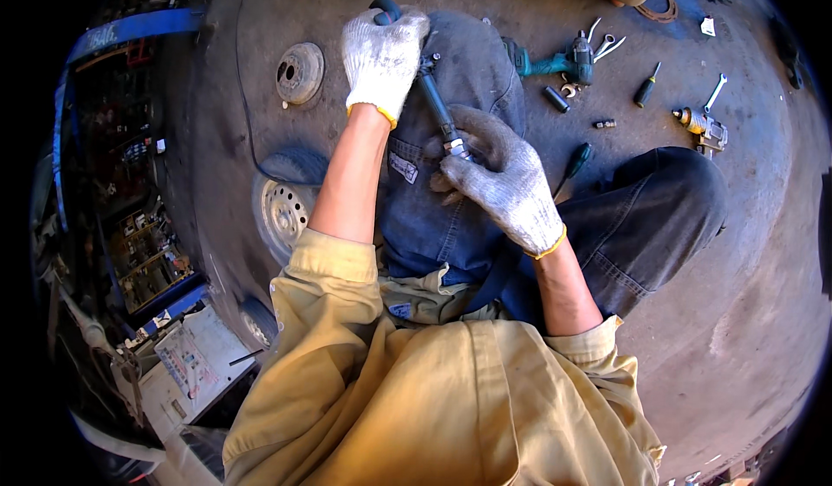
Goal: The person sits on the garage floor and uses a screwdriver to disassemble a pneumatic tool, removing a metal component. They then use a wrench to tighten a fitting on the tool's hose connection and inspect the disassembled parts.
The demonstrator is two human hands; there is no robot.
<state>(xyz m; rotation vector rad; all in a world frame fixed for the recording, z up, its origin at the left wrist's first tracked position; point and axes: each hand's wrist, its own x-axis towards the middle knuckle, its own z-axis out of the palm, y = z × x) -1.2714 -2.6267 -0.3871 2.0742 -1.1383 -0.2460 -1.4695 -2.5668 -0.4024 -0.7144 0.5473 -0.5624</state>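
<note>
A dark metal rod (440, 104) slants over my raised knee, with a small jointed fitting at its upper end and a shiny nut (456, 148) at its lower end. My right hand (503, 178), in a grey-white knit glove, is closed around that lower end, thumb beside the nut. Just left of the rod's top, my left hand (381, 57) in a white knit glove makes a fist around a dark piece. Only the rounded blue-black end (386, 11) of that piece sticks out above the fingers. Whether it joins the rod is hidden by the glove.
On the floor to the right lie a teal cordless impact driver (568, 59), wrenches (607, 48), a black socket (556, 98), screwdrivers (646, 87) and a metal air tool (702, 126). Leftward are a round metal hub (300, 73), a wheel (286, 208) and a blue-framed rack (130, 26).
</note>
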